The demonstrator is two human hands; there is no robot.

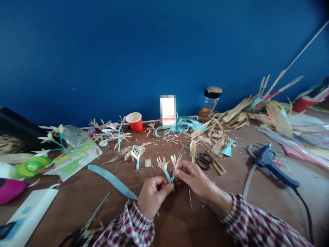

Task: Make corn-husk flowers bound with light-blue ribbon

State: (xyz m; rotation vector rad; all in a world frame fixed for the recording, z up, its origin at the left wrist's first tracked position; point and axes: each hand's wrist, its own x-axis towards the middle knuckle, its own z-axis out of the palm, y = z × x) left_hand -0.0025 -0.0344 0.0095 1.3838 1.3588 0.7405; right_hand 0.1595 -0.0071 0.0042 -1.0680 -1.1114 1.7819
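Observation:
Two small cream husk flowers (162,164) on blue-wrapped stems are held together above the table. My left hand (155,195) is closed, thumb and finger pinching the joined stems low down. My right hand (194,176) pinches the right-hand flower (175,163) near the base of its petals; its other fingers are partly hidden. A thin wire (190,198) shows below my right hand. A strip of blue ribbon (113,180) runs across the table to beside my left wrist; I cannot tell whether it touches the hand. Another finished husk flower (138,157) lies just beyond my hands.
Scissors (96,209) lie at the left front, black-handled scissors (204,160) beyond my right hand. A blue glue gun (275,166) rests at the right. Farther back are a red paper cup (135,122), coiled blue ribbon (187,124), a lidded jar (208,104) and dry husks (236,113).

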